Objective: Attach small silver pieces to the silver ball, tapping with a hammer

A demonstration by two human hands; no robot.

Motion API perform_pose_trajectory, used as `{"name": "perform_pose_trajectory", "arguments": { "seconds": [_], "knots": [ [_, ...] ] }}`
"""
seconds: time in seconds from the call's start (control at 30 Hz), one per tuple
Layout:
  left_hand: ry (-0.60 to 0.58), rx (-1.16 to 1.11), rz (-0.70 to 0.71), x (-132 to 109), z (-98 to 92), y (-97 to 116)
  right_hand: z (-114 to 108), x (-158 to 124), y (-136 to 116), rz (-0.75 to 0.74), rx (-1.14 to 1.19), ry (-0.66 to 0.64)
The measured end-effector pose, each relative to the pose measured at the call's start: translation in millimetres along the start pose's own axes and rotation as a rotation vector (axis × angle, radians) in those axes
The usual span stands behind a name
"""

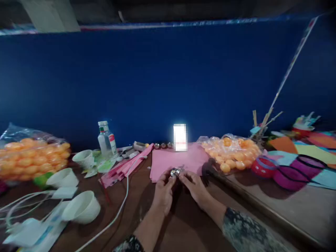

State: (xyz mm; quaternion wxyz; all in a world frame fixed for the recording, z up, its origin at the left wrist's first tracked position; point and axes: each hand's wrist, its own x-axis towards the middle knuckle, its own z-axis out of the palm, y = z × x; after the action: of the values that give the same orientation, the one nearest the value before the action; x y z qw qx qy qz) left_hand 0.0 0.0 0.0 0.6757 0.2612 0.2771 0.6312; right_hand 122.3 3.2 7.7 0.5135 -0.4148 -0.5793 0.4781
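My left hand [163, 191] and my right hand [195, 187] meet over the brown table [162, 231], fingers pinched together on a small shiny silver ball [175, 172]. The ball sits at the near edge of a pink paper sheet [178, 160]. Both hands hold it from either side. A few more small shiny balls [162, 145] lie in a row behind the pink sheet, near a bright white object [180, 137].
Bags of orange balls lie at far left [31, 157] and right of centre [232, 152]. White cups [81, 208], a clear bottle [106, 140], pink paper strips [123, 168], a white cable [123, 206], coloured paper and red and magenta containers [288, 171] surround the work spot. A blue wall stands behind.
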Motion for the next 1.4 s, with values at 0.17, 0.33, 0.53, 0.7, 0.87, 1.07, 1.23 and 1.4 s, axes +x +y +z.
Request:
{"name": "perform_pose_trajectory", "arguments": {
  "seconds": [0.17,0.33,0.53,0.7,0.87,1.07,1.23,1.4],
  "knots": [
    [0.015,0.005,-0.011,-6.2,3.0,1.5,-0.3,-1.2,1.3,0.026,0.031,-0.025],
    [0.048,0.033,-0.025,-6.2,6.6,4.0,0.4,-1.8,0.8,0.057,0.088,-0.033],
    [0.042,0.041,-0.012,-6.8,6.8,4.7,0.8,-1.7,-2.7,0.077,0.118,-0.047],
    [0.063,0.038,-0.030,-7.5,6.7,4.4,0.5,-2.4,-2.2,0.078,0.123,-0.043],
    [0.067,0.031,-0.031,-7.1,6.0,4.0,0.3,-1.3,-0.5,0.051,0.105,-0.051],
    [0.065,0.008,-0.024,-5.4,5.3,2.8,0.3,-1.0,-0.9,0.080,0.084,-0.045],
    [0.075,0.015,-0.022,-6.1,5.5,3.1,-0.5,-1.7,-0.2,0.060,0.066,-0.046],
    [0.060,0.031,-0.014,-7.2,5.5,3.4,-0.9,-2.2,-1.7,0.064,0.065,-0.040]
  ]
}}
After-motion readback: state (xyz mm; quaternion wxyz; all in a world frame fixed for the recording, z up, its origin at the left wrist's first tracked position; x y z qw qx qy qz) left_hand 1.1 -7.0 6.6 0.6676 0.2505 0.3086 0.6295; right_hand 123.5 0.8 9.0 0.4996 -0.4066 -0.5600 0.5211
